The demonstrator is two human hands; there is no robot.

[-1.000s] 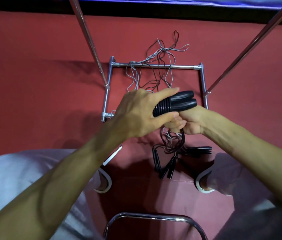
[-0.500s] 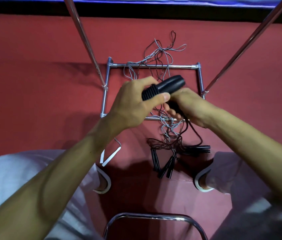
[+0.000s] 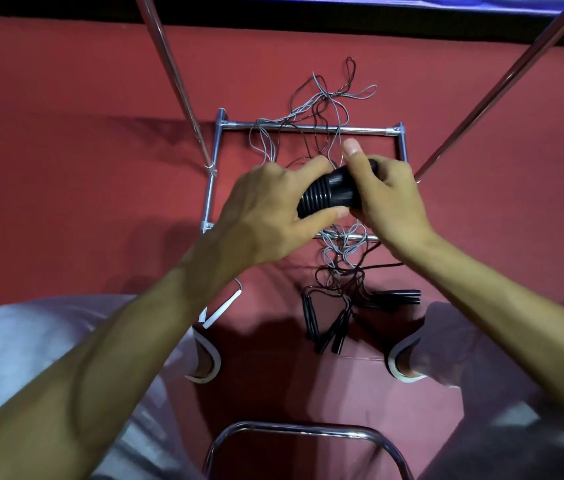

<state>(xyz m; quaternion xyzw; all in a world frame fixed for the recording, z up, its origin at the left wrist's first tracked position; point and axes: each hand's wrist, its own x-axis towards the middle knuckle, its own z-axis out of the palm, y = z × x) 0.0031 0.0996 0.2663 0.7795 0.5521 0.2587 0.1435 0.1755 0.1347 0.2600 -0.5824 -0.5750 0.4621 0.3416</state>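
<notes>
The right hand [image 3: 391, 202] has come up to join the left hand [image 3: 263, 209], both grips curled round the black handles [image 3: 325, 194].

A dull red, cloth-covered floor [image 3: 66, 168] carries everything. On it sits a rectangular chrome tube frame [image 3: 308, 127]. A tangle of thin grey and black cords [image 3: 325, 98] lies across its bars and trails to slim black handles [image 3: 394, 296]. Two white handles [image 3: 220, 311] lie apart from these.
</notes>
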